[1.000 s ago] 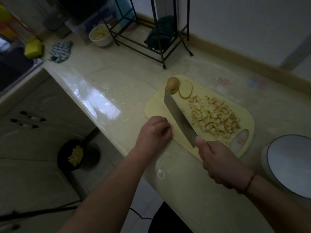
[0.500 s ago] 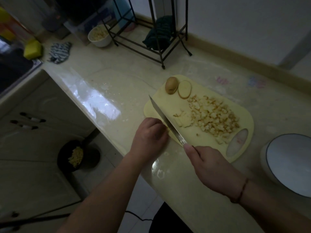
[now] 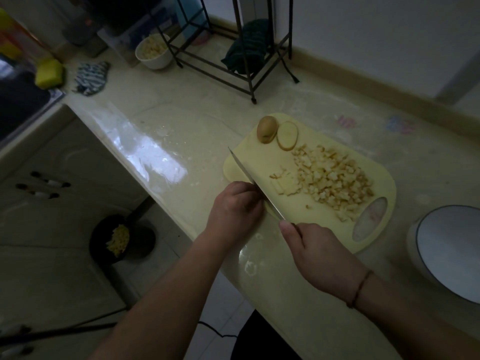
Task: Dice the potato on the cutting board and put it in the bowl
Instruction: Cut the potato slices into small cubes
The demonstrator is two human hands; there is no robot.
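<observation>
Dim kitchen light falls on our pale tabletop (image 3: 181,120), where the yellow cutting board (image 3: 259,162) lies near the front edge. Our right hand (image 3: 319,253) has its grip wrapped round the handle of the cleaver (image 3: 249,180). A second ago the blade stood broadside against the diced potato (image 3: 335,180); now we have turned it edge-on and drawn it toward the board's near left corner, leaving a small cluster of sliced strips (image 3: 285,184) exposed beside the pile. Our left hand (image 3: 236,206) rests at the board's near edge, fingers curled, touching the blade's flat; we cannot tell whether it holds anything. A potato end (image 3: 267,129) and one round slice (image 3: 287,135) wait uncut at the far left corner. We judge dicing mostly done, with those pieces left. Nothing shows in the white bowl (image 3: 452,250) off the board's right end.
</observation>
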